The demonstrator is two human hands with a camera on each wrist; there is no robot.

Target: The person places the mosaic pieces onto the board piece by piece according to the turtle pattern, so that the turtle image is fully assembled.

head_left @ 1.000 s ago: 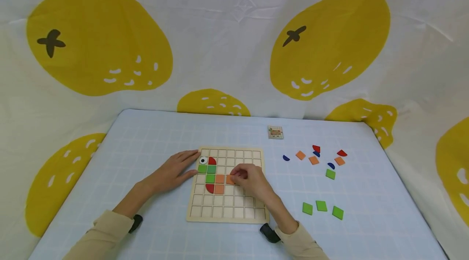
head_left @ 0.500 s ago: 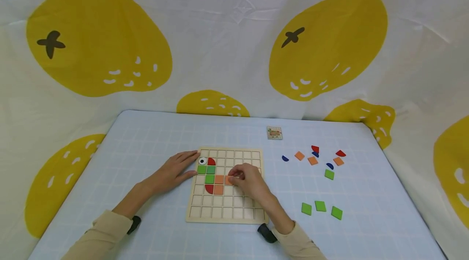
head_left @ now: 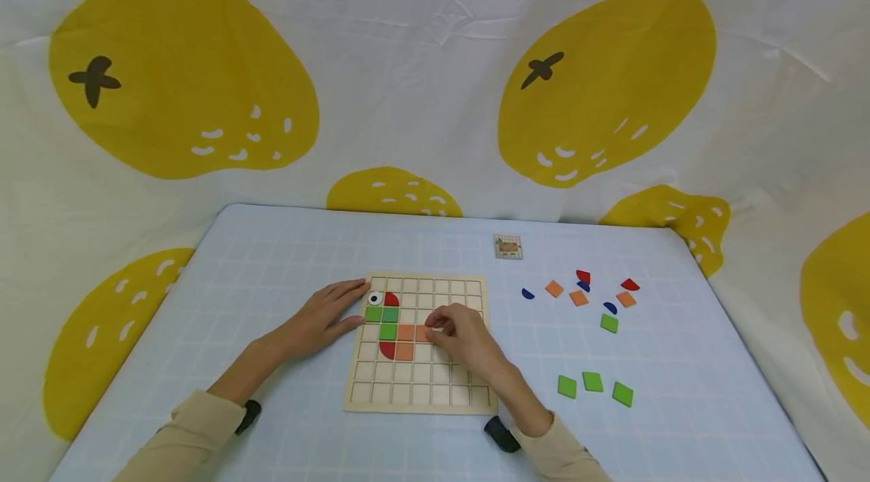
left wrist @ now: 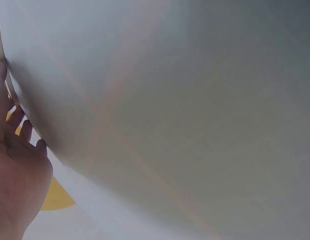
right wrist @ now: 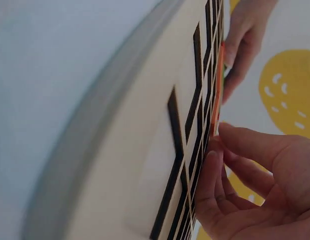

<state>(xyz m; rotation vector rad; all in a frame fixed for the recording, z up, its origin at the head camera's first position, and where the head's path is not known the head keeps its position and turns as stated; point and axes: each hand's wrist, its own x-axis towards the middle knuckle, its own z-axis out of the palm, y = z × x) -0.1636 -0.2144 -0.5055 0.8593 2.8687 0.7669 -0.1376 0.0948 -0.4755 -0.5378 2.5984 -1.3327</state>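
Note:
A wooden grid board (head_left: 421, 399) lies on the table. My left hand (head_left: 325, 321), also seen in the left wrist view (left wrist: 19, 175), rests at its left edge with fingers extended. My right hand (head_left: 469, 336) pinches an orange square tile (head_left: 421, 333) over the board's middle, partly covering it. In the right wrist view, the thumb and fingertips of the right hand (right wrist: 255, 180) meet close to the board surface. Left of that tile sit two orange tiles (head_left: 404, 351), green tiles (head_left: 388, 332), red quarter-round pieces (head_left: 387, 350) and a white eye piece (head_left: 375, 298).
Right of the board lie loose orange squares (head_left: 578, 298), blue half-rounds (head_left: 528, 294), red quarter-rounds (head_left: 630, 285) and several green squares (head_left: 593, 381). A small picture card (head_left: 508, 246) lies behind them. A patterned curtain (head_left: 408, 74) hangs past the table's far edge.

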